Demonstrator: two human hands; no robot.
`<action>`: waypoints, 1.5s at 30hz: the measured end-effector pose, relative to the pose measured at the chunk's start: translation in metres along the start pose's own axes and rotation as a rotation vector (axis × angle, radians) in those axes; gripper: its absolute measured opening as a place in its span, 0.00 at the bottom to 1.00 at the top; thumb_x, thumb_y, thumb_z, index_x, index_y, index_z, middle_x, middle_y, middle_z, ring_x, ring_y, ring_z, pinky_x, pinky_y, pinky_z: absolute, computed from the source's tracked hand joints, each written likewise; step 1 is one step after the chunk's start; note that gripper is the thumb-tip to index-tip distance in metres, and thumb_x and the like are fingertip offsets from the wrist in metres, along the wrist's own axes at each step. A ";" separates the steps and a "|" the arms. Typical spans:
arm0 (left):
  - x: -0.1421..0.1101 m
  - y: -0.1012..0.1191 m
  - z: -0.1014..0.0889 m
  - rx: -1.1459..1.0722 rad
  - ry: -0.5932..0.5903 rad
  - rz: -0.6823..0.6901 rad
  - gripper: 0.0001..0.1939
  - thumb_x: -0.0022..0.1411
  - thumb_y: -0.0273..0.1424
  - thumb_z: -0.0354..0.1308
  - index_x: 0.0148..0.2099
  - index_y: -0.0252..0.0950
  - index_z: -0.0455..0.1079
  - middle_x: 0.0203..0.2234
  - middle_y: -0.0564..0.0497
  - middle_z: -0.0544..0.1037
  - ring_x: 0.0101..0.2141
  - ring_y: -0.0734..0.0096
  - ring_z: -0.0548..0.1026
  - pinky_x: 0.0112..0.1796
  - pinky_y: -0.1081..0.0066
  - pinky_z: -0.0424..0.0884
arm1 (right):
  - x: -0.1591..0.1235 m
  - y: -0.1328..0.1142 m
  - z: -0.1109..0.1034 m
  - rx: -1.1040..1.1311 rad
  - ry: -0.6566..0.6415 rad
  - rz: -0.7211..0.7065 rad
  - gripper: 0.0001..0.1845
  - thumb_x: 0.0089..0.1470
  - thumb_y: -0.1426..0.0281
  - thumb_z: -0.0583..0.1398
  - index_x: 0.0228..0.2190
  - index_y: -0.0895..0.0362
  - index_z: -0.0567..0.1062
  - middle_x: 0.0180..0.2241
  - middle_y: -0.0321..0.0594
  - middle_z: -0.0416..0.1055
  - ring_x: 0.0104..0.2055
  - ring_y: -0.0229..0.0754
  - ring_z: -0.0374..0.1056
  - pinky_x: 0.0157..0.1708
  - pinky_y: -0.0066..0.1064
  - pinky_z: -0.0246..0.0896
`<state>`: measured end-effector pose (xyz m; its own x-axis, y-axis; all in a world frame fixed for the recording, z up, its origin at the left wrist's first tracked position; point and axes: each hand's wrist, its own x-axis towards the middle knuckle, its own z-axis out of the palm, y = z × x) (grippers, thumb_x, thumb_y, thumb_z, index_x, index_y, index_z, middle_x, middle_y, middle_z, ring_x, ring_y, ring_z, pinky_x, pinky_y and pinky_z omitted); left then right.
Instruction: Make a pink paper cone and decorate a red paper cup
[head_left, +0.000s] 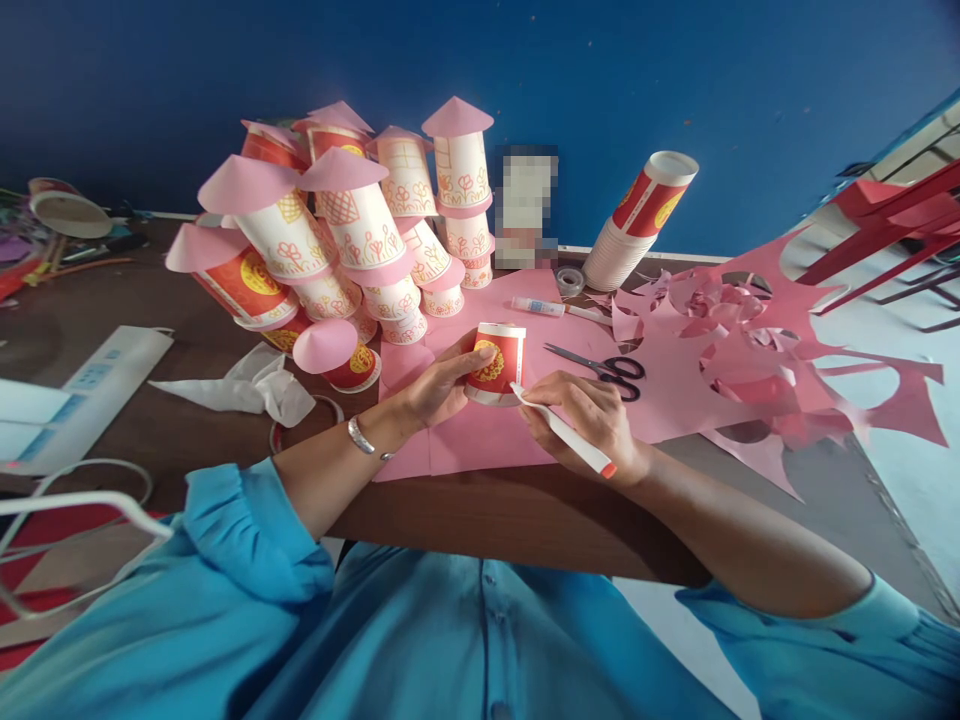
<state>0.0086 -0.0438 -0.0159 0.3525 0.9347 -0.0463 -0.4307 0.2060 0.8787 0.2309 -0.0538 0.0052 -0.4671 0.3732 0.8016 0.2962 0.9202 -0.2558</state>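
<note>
My left hand (444, 382) is closed around a red and white paper cup (501, 362) with a yellow emblem, its thumb across the front. A white marker (566, 438) with an orange end sits in the grip of my right hand (589, 415), and its tip meets the lower right part of the cup. Both hands are above pink paper (480, 445) on the table. Black-handled scissors (600, 370) lie just beyond my right hand. Behind them are a glue stick or pen with a clear cap (536, 307) and a roll of tape (570, 280).
Paper-cup towers (345, 215) with pink cone roofs crowd the back left. A stack of paper cups (626, 235) leans near the blue wall (570, 70). Cut pink scraps (765, 350) spread rightward over the table edge. Crumpled white plastic (255, 385) lies left.
</note>
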 end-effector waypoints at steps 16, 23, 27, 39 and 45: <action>0.000 0.001 0.000 -0.022 0.008 -0.007 0.26 0.62 0.49 0.75 0.54 0.40 0.77 0.38 0.49 0.83 0.38 0.62 0.80 0.44 0.63 0.78 | 0.002 -0.003 -0.001 -0.005 0.006 0.002 0.10 0.68 0.79 0.64 0.42 0.52 0.71 0.29 0.35 0.80 0.27 0.40 0.79 0.27 0.29 0.70; 0.001 0.001 -0.001 -0.030 0.007 -0.002 0.26 0.62 0.48 0.75 0.54 0.40 0.77 0.38 0.50 0.83 0.38 0.62 0.80 0.44 0.63 0.78 | 0.000 0.000 0.002 -0.021 0.016 0.000 0.08 0.69 0.77 0.64 0.41 0.52 0.73 0.30 0.34 0.81 0.27 0.39 0.79 0.28 0.28 0.71; 0.001 0.001 -0.001 -0.036 -0.007 -0.002 0.23 0.62 0.49 0.76 0.50 0.39 0.77 0.37 0.51 0.82 0.38 0.65 0.79 0.44 0.64 0.78 | -0.001 0.001 0.002 -0.020 0.019 -0.004 0.08 0.68 0.77 0.64 0.41 0.52 0.74 0.31 0.35 0.81 0.28 0.40 0.79 0.29 0.28 0.71; 0.001 0.000 -0.004 -0.044 0.005 -0.010 0.23 0.61 0.48 0.76 0.50 0.39 0.78 0.38 0.51 0.81 0.39 0.63 0.80 0.45 0.63 0.79 | 0.001 0.001 0.001 -0.052 0.029 0.004 0.10 0.67 0.79 0.63 0.40 0.51 0.71 0.28 0.33 0.79 0.25 0.38 0.77 0.27 0.28 0.69; 0.001 0.000 -0.004 -0.053 0.016 -0.006 0.21 0.63 0.47 0.75 0.49 0.39 0.78 0.38 0.50 0.81 0.39 0.63 0.79 0.45 0.63 0.79 | 0.002 0.000 0.001 -0.061 0.026 0.009 0.11 0.66 0.80 0.63 0.38 0.51 0.71 0.27 0.31 0.78 0.24 0.37 0.75 0.26 0.27 0.68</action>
<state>0.0055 -0.0417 -0.0183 0.3421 0.9378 -0.0589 -0.4722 0.2258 0.8521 0.2291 -0.0534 0.0063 -0.4430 0.3773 0.8132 0.3506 0.9078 -0.2302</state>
